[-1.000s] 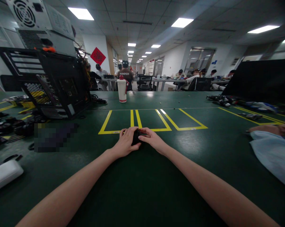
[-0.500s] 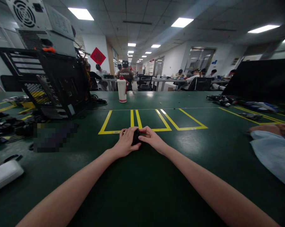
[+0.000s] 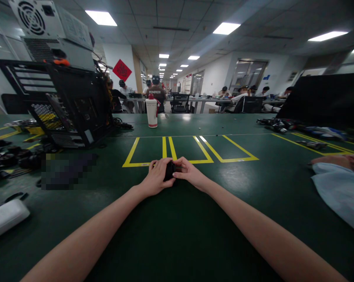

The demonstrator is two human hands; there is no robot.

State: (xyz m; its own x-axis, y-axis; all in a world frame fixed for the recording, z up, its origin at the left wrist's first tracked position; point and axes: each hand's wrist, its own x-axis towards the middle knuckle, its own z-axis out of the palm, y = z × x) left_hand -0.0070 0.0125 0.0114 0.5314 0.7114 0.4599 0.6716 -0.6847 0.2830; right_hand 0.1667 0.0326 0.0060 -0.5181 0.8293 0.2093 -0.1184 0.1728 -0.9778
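Observation:
A small black rounded object (image 3: 169, 170) is between my hands, low over the green table (image 3: 177, 235); its kind is not clear, as fingers cover much of it. My left hand (image 3: 157, 176) wraps it from the left, thumb underneath on the near side and fingers over the top. From the right, my right hand (image 3: 189, 174) pinches the object's right side with thumb and fingertips. Just beyond the hands, yellow tape outlines (image 3: 206, 152) mark the tabletop.
A black computer case (image 3: 85, 105) with power supplies (image 3: 56, 31) on top stands at left, near dark cables (image 3: 6, 156). A white bottle (image 3: 151, 112) with a red lid stands ahead. At right are a co-worker's sleeve (image 3: 338, 192) and a black screen (image 3: 326, 102).
The fingers of my right hand have shifted slightly on the black object's right side, the thumb now lower. My left hand keeps its hold.

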